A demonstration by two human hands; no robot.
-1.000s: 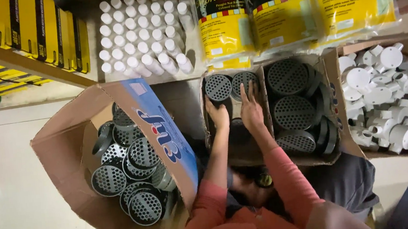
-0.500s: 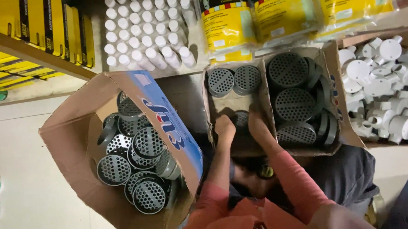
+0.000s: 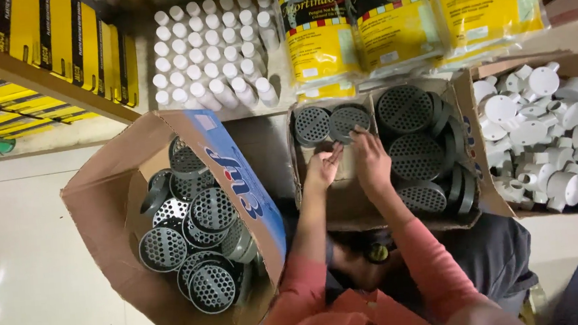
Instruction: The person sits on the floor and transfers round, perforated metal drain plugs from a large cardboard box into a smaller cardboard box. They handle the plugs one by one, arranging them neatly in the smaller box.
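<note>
Hands work inside a brown cardboard box (image 3: 348,209): right hand (image 3: 371,159) with fingers touching a round grey perforated plastic strainer (image 3: 347,120) standing at the back wall, left hand (image 3: 322,168) loosely open, empty, just beside.

Dim indoor light, warm cast, soft shadows inside the boxes – slight blur, wide-angle bending at edges

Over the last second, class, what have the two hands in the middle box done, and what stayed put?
Both hands drew back, then reached up again: the right hand touches a grey perforated disc, the left hand hovers below it. The middle box and left box stayed put.
</note>
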